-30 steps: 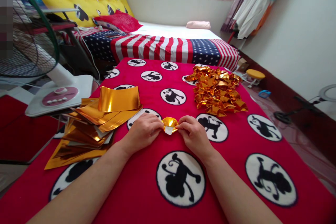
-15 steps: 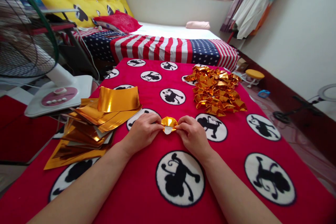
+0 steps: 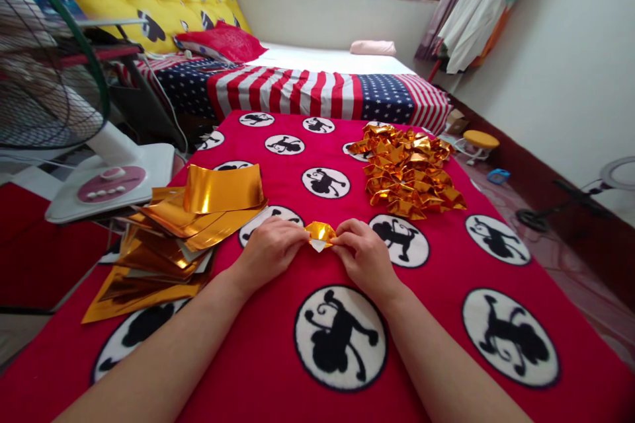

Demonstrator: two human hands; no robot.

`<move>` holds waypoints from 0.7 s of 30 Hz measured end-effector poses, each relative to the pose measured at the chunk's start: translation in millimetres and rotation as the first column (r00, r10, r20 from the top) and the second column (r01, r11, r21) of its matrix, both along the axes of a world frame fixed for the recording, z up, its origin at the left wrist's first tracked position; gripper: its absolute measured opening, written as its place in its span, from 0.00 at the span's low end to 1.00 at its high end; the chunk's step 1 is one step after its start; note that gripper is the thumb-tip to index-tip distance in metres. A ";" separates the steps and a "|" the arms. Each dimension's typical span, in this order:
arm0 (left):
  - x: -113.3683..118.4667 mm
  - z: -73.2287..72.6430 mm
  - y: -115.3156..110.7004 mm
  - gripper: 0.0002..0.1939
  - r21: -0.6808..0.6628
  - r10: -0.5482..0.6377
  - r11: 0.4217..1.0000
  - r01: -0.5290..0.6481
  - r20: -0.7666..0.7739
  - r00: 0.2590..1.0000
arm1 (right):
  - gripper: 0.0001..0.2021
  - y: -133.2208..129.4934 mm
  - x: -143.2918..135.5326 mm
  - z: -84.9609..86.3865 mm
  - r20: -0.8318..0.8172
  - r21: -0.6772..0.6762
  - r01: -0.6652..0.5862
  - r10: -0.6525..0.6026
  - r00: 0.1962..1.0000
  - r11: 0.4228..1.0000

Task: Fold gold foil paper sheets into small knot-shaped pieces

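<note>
Driving this from afar, I've got both forearms (image 3: pixel 173 337) angled inward, knuckles up. My left hand (image 3: pixel 272 243) and right hand (image 3: pixel 366 252) each pinch one end of the folded gold paper (image 3: pixel 320 232), over the red worktop (image 3: pixel 238 363), between flat gold sheets (image 3: pixel 223 189) and a crinkly gold pile (image 3: pixel 411 168).

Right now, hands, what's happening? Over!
Left grip, right grip: pinching small folded shiny gold paper, one side each. Loose rectangular gold sheets, left. Nothing visibly blocking.
</note>
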State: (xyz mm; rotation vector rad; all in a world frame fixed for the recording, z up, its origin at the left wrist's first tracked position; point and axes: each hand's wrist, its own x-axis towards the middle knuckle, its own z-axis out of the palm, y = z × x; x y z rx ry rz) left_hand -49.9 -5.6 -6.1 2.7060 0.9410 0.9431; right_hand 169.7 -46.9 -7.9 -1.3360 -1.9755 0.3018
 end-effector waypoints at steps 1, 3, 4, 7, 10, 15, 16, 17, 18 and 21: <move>0.5 -0.4 -0.3 0.07 -0.010 0.009 1.000 -0.009 0.001 1.000 | 0.06 0.1 0.1 -0.2 -0.016 -0.003 -0.001 0.001 1.000 1.000; 1.9 -1.0 -0.5 0.08 -0.041 0.016 0.999 -0.016 0.010 1.000 | 0.06 0.4 0.2 -0.5 -0.051 -0.013 0.004 -0.004 0.999 1.000; 2.6 -1.2 -0.4 0.08 -0.062 0.019 0.998 -0.018 0.017 1.000 | 0.06 0.6 0.0 -0.7 -0.069 -0.021 0.010 -0.012 0.998 1.000; 5.0 -1.4 0.9 0.08 -0.131 0.034 0.991 -0.027 0.053 0.998 | 0.06 1.5 -1.3 -0.8 -0.114 -0.049 0.048 -0.053 0.992 0.998; 7.3 -1.6 3.2 0.06 -0.201 0.086 0.977 -0.066 0.093 0.992 | 0.07 2.8 -3.9 -0.9 -0.134 -0.061 0.089 -0.097 0.986 0.994; 14.7 1.9 3.8 0.09 -0.257 0.187 0.954 -0.156 0.103 0.977 | 0.08 6.3 -9.8 -1.0 -0.108 -0.073 0.184 -0.191 0.976 0.980; 16.5 2.9 3.4 0.10 -0.260 0.211 0.948 -0.181 0.092 0.973 | 0.07 7.1 -10.9 -1.2 -0.095 -0.079 0.205 -0.212 0.973 0.976; 18.2 3.6 3.0 0.10 -0.263 0.235 0.942 -0.207 0.079 0.969 | 0.07 7.9 -11.8 -1.5 -0.083 -0.085 0.223 -0.230 0.970 0.971; 19.7 4.0 2.8 0.10 -0.264 0.255 0.937 -0.229 0.066 0.965 | 0.07 8.6 -12.5 -1.8 -0.072 -0.089 0.236 -0.242 0.968 0.968; 22.1 3.0 3.9 0.10 -0.245 0.291 0.931 -0.271 0.048 0.955 | 0.06 9.9 -13.7 -3.3 -0.052 -0.085 0.254 -0.258 0.965 0.964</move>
